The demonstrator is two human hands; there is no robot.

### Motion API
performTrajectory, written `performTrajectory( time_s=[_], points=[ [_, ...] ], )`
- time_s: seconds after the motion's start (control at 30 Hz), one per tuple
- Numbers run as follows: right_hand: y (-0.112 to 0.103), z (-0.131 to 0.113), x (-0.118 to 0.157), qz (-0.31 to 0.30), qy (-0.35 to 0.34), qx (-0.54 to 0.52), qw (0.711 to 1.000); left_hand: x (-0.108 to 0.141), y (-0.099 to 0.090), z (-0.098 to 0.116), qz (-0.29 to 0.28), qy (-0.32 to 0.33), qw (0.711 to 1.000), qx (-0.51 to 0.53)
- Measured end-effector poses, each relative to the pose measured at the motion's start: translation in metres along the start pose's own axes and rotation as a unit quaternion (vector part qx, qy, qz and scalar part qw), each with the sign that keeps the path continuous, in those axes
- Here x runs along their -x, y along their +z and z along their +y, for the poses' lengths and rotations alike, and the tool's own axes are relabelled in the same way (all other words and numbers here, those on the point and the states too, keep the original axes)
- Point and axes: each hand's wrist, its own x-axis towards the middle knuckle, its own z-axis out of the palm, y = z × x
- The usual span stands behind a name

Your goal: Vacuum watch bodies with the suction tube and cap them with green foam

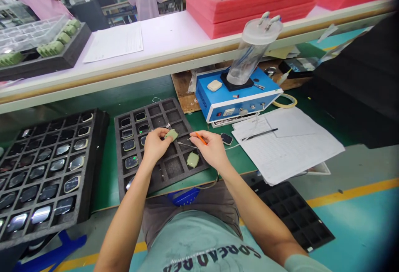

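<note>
My left hand (154,145) pinches a small pale green cover (171,135) above the black foam tray (162,182), near the counter's (227,165) front edge. It looks light and a bit soft, so I would hold it gently by its sides. My right hand (210,149) pinches a thin pick with an orange handle (201,138).

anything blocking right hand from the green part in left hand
Nothing visible: only a gap above the black foam tray separates the orange-handled tool in the right hand from the pale green part in the left hand.
</note>
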Motion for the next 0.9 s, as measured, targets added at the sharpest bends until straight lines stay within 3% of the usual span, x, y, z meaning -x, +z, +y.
performTrajectory(
  time_s=[0.17, 0.37, 0.53, 0.9],
  points=[
    [0.002, -0.005, 0.005, -0.025, -0.010, -0.006, 1.000, 0.011, -0.010, 0.006, -0.002, -0.041, 0.992, 0.117],
    [0.006, -0.017, 0.009, -0.054, -0.067, 0.033, 0.996, 0.030, -0.015, 0.012, -0.023, -0.136, 0.958, 0.253],
    [0.013, -0.022, 0.006, -0.111, -0.046, 0.007, 0.993, 0.038, -0.012, 0.009, -0.028, -0.178, 0.937, 0.300],
    [0.006, -0.019, 0.000, -0.143, 0.013, -0.021, 0.989, 0.049, -0.013, 0.002, -0.113, -0.105, 0.920, 0.360]
  ],
)
